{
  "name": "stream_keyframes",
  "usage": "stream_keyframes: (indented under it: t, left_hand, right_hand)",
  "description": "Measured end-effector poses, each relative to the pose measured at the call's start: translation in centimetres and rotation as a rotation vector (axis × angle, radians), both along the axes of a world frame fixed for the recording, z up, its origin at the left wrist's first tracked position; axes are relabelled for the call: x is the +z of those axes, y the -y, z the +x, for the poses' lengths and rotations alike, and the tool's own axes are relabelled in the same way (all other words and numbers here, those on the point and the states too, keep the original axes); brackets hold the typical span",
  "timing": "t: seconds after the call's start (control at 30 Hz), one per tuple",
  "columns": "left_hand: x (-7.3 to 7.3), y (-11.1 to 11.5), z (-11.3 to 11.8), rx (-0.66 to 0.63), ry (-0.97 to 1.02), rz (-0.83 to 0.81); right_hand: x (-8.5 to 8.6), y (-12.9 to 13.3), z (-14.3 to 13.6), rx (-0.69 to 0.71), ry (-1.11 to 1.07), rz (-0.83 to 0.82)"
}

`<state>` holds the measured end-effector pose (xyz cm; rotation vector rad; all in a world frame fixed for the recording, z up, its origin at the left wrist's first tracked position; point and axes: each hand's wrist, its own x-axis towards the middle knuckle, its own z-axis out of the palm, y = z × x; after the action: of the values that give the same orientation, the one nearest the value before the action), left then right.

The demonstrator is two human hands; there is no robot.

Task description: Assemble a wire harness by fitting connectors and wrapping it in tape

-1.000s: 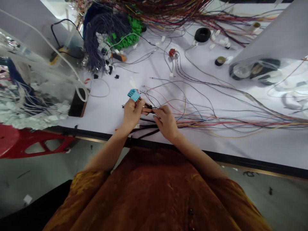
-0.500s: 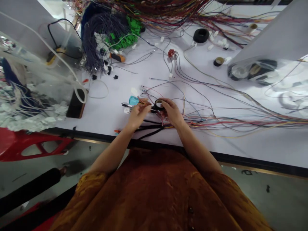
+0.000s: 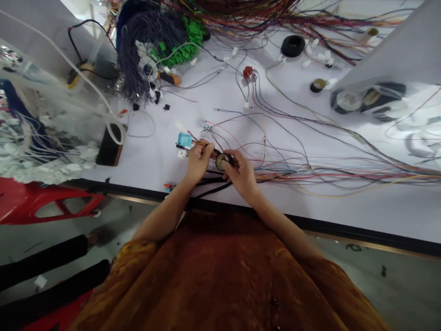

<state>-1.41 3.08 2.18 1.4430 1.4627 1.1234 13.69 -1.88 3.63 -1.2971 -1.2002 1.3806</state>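
My left hand [image 3: 199, 162] is closed on a thin bunch of wires just right of a light-blue connector [image 3: 184, 139]. A white connector [image 3: 182, 154] lies beside that hand. My right hand [image 3: 242, 173] grips a small roll of black tape [image 3: 223, 161], its thumb over the core. The roll is close to my left fingertips, against the wires. Black-wrapped branches [image 3: 214, 189] pass below both hands, and long coloured wires [image 3: 330, 175] run off to the right.
Green connectors [image 3: 186, 46] on dark wires lie at the back. A phone [image 3: 109, 146] is at left, near bagged white connectors [image 3: 44, 158]. Tape rolls [image 3: 292, 46] and a red connector [image 3: 247, 71] are farther back. A red stool [image 3: 20, 200] and someone's legs [image 3: 48, 255] show lower left.
The tape roll has moved slightly down and left and tilted, its core now facing up under my right thumb. The light-blue connector has shifted left and up with the wires in my left hand.
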Motion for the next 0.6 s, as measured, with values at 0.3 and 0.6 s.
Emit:
stream_keyframes:
  t: [0.3, 0.6]
  left_hand:
    - [4.8, -1.3, -0.1, -0.237, -0.513, 0.130]
    - [5.6, -1.6, 0.2, -0.410, -0.524, 0.106]
  right_hand:
    - [-2.8, 2.4, -2.1, 0.095, 0.225, 0.218]
    - [0.4, 0.3, -0.6, 0.176, 0.565, 0.357]
